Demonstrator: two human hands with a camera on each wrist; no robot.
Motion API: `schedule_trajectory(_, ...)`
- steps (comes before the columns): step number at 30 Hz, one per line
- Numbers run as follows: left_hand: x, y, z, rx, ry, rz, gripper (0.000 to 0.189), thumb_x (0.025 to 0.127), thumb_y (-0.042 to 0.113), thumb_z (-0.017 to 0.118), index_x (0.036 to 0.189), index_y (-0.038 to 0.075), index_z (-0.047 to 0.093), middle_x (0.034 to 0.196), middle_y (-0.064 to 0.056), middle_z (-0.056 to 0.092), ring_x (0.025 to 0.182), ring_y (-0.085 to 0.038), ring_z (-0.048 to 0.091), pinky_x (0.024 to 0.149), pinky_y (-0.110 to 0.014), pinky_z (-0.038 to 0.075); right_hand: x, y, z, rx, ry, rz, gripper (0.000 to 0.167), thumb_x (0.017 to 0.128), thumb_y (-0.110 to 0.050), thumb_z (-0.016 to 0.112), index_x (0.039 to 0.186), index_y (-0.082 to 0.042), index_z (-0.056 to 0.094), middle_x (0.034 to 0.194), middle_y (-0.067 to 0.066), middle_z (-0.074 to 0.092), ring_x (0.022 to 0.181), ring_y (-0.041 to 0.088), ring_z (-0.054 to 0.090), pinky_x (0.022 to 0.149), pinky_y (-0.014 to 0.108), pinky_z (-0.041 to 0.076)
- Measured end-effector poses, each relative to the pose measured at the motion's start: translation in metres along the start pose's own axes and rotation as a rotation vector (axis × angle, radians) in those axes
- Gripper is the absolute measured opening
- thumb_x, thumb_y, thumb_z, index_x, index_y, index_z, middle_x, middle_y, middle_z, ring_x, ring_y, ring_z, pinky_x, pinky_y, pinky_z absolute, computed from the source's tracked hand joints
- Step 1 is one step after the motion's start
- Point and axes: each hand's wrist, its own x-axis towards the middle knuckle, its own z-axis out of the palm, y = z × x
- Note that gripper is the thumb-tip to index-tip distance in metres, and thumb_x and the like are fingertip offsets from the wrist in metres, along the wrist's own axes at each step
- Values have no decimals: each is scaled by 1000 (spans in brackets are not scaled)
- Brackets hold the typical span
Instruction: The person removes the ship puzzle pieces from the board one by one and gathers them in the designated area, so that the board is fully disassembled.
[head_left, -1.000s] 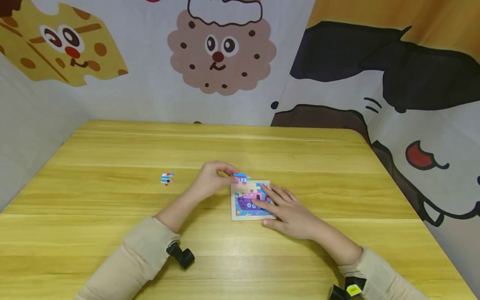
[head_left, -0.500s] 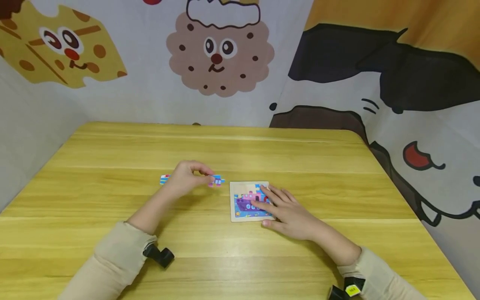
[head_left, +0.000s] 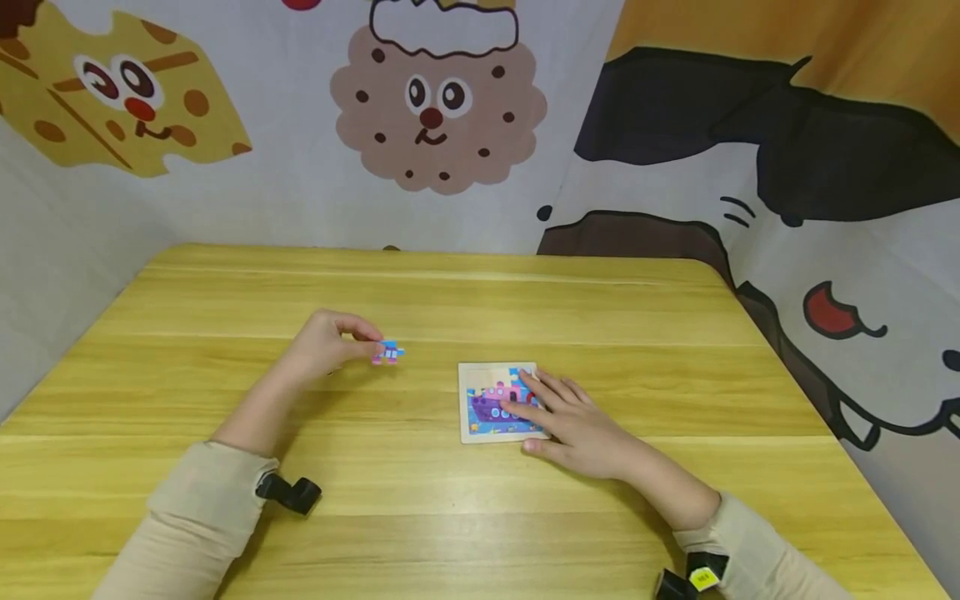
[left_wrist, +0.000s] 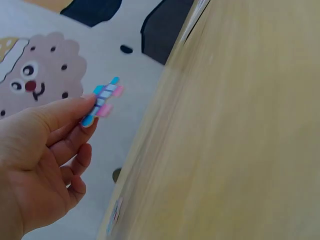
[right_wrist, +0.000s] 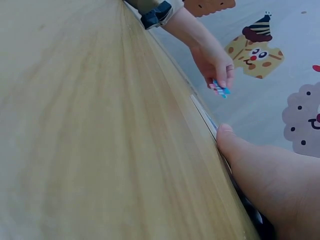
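My left hand (head_left: 325, 343) pinches a blue, purple and pink jigsaw piece (head_left: 388, 352) between thumb and fingers, held above the table left of the puzzle. In the left wrist view the jigsaw piece (left_wrist: 102, 102) shows white stripes and knobbed edges. The square puzzle board (head_left: 467, 417) has a pale wooden frame and a purple and pink ship picture. Bare wood shows in its upper left part. My right hand (head_left: 581, 425) rests with spread fingers over the board's right side, the thumb near its lower right corner.
Another loose puzzle piece (left_wrist: 115, 215) lies on the table, mostly hidden behind my left hand in the head view. The wooden table (head_left: 420, 525) reaches back to a curtain (head_left: 300, 208) printed with cartoon food faces.
My left hand has carried the jigsaw piece leftward, away from the puzzle board's upper left, and now covers the loose piece in the head view. My right hand has stayed in place.
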Motion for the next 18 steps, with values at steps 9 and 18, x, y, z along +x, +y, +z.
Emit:
schedule_trajectory(9, 2, -14, -14, -13, -30, -70, 22, 84, 20, 75, 98, 3, 71, 89, -10, 68, 55, -15, 50, 47, -28, 44, 0, -1, -1, 2, -4, 2, 55, 99, -52, 40, 150, -35, 29, 159, 7, 6, 144, 31, 5, 111, 55, 8)
schedule_trajectory(18, 2, -20, -13, -22, -39, -78, 21, 85, 18, 74, 97, 1, 71, 83, -11, 68, 52, -13, 49, 46, -27, 43, -1, -1, -1, 5, -8, 3, 55, 99, -53, 39, 150, -36, 28, 160, 7, 6, 144, 31, 5, 111, 54, 8)
